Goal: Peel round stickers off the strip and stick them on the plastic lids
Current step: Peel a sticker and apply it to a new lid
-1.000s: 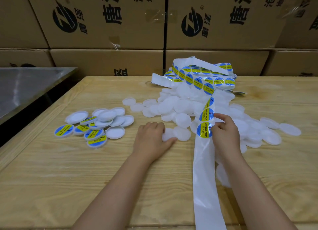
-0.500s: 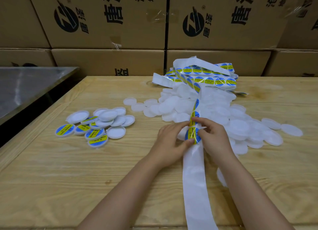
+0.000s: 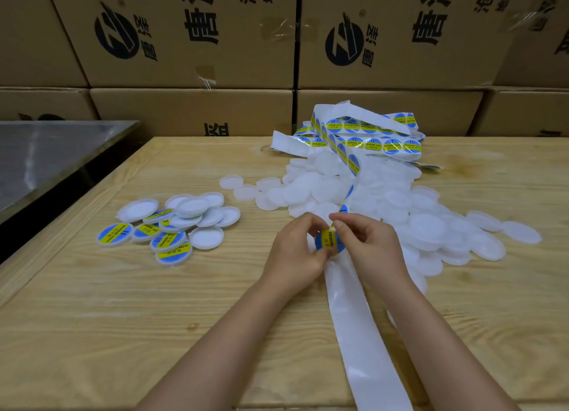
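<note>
Item: round blue-and-yellow sticker, sitting where the printed run of the strip meets its bare backing. You pinch it from both sides, left hand curled round its left edge and right hand nipping its top; whether a lid sits behind it cannot be told. Handling: lift the edge slowly, fingertips off the glue, so it comes away uncreased. Stock: blank white lids heaped right of and beyond the strip; labelled lids well left of it.
</note>
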The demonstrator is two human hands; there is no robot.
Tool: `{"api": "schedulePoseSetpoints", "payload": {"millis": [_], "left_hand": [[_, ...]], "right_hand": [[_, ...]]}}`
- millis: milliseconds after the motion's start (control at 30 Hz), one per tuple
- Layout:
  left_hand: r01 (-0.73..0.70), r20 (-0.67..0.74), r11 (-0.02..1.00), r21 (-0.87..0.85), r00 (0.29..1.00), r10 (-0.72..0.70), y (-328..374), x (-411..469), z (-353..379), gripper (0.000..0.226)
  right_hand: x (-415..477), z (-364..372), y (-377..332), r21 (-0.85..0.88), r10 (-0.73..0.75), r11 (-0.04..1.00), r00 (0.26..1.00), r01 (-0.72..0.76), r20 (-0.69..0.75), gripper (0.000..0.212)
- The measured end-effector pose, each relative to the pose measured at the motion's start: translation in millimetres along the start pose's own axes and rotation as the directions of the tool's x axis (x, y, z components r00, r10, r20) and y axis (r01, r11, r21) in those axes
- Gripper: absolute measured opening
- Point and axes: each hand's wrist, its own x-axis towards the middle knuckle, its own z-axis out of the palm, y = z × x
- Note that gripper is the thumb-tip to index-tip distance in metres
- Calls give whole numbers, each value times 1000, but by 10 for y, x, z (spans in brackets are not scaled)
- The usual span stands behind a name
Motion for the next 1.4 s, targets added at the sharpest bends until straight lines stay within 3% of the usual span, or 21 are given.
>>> {"api": "schedulePoseSetpoints", "payload": {"millis": [267, 433, 667, 733, 833, 933, 1000, 1067, 1200, 1300, 1400], "left_hand": [[-75, 19, 997, -33, 997, 76, -21, -22, 5, 16], [-130, -47, 990, -57, 991, 128, -15, -16, 5, 10], [127, -50, 914, -385, 986, -158, -7, 57, -70, 27], [179, -45, 864, -471, 973, -226, -6, 75, -100, 24], [217, -42, 798, -563, 956, -290, -13, 91, -111, 18], [256, -26, 755, -604, 940, -340, -28, 97, -102, 15], [281, -18, 743, -608, 930, -367, -48, 101, -95, 14], [299, -11, 732, -612, 923, -386, -74, 109, -96, 14], [312, 20, 733, -605, 926, -377, -98, 113, -101, 14], [301, 46, 735, -608, 937, -346, -98, 102, -103, 15], [291, 70, 744, -602, 947, -314, -97, 100, -98, 18]], "right_hand": [[11, -21, 25, -73, 10, 997, 993, -19, -114, 22], [52, -57, 44, -111, 70, 990, 980, -92, -189, 27], [95, -180, 85, -259, 122, 947, 959, -190, -255, 22], [100, -191, 92, -426, 88, 884, 964, -193, -252, 31], [68, -178, 103, -699, -51, 703, 972, -127, -228, 34], [41, -172, 82, -809, -177, 587, 979, 22, -102, 34], [44, -163, 51, -800, -169, 588, 985, 121, 25, 34], [35, -128, 19, -713, -169, 678, 982, 178, 85, 30], [40, -112, -3, -386, -49, 922, 998, 36, -24, 15], [56, -132, 1, -229, 13, 973, 999, -21, -36, 5], [60, -124, 4, -177, 18, 984, 997, -30, -69, 17]]}}
